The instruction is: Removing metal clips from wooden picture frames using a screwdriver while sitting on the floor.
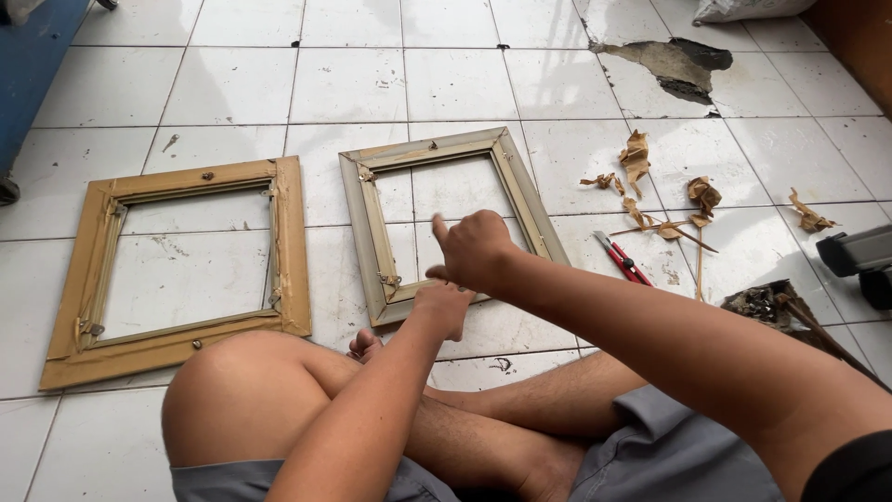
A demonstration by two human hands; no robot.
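A white tiled floor [232, 88] is seen across the whole frame, stained in places, with one broken tile patch [674, 63] at the upper right. A blue edge [32, 56] is cut off at the upper left, a white sack [743, 9] at the top right.

Two picture frames are laid flat on the tiles: a tan frame [177, 270] at centre left and a grey-gold frame [446, 218] at centre, just apart from each other. The near lower edge of the grey-gold frame is touched by the left hand [444, 307], fingers curled down; what is gripped cannot be told. The right hand [474, 249] is held just above it, loosely fisted with one finger raised, nothing seen in it.

Torn brown paper scraps [650, 191] are scattered at the right, a red-handled cutter [621, 258] beside them. A dark debris pile [767, 305] lies at lower right. Crossed bare legs [260, 390] fill the bottom.
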